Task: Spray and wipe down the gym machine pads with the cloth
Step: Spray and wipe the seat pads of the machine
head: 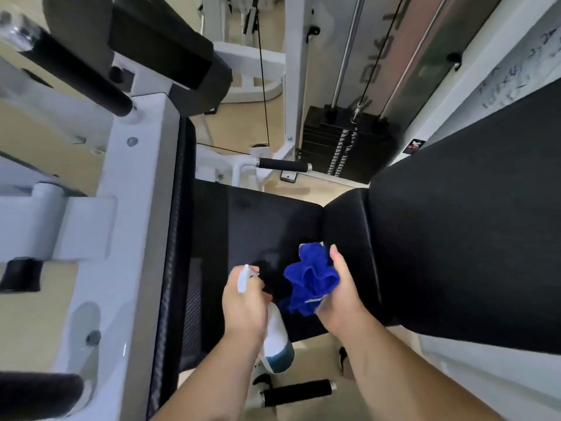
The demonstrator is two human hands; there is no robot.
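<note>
My left hand (pixel 244 302) grips a white spray bottle (pixel 274 335) with blue liquid at its base, its nozzle aimed at the black seat pad (pixel 255 226) below. My right hand (pixel 341 293) holds a bunched blue cloth (pixel 309 278) just above the seam between the seat pad and the large black back pad (pixel 461 226) on the right. Both hands hover close together over the seat's near half. The seat surface looks glossy under the nozzle.
The white machine frame (pixel 133 226) runs along the left with a black roller pad (pixel 164 34) at top. A weight stack (pixel 349 144) with cable stands behind. Black handles stick out beyond the seat (pixel 283 165) and near my arms (pixel 299 391). Tan floor below.
</note>
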